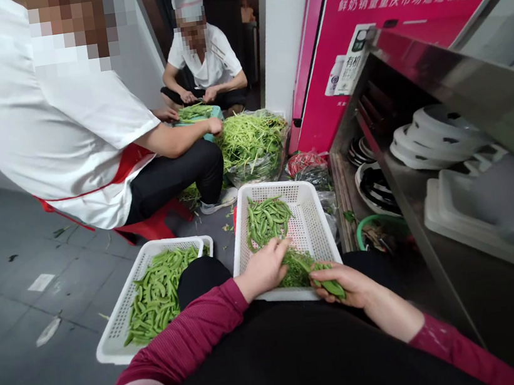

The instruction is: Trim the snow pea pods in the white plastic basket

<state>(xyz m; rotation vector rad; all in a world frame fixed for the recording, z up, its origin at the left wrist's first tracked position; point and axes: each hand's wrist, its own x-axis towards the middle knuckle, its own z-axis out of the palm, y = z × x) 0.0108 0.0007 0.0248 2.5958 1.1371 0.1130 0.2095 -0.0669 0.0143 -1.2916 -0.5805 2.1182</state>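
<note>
A white perforated basket [302, 196] rests at my lap, with a heap of green pea pods [267, 219] at its far left and thin green trimmings [296, 268] at its near side. My right hand [345, 285] is closed around several pea pods [330, 281] over the basket's near right corner. Above the trimmings, my left hand [266, 269] has its fingers bent and drawn together; whether anything small is between them is hidden. A second white basket [110, 335], full of pea pods [157, 294], stands on the floor by my left leg.
A person in a white shirt [73, 128] sits at left on a red stool [152, 222]. Another person [206, 60] crouches behind a large pile of green stems [253, 133]. A metal shelf [411, 210] with white containers [439, 134] lies close on my right, near a green-rimmed basket [365, 225].
</note>
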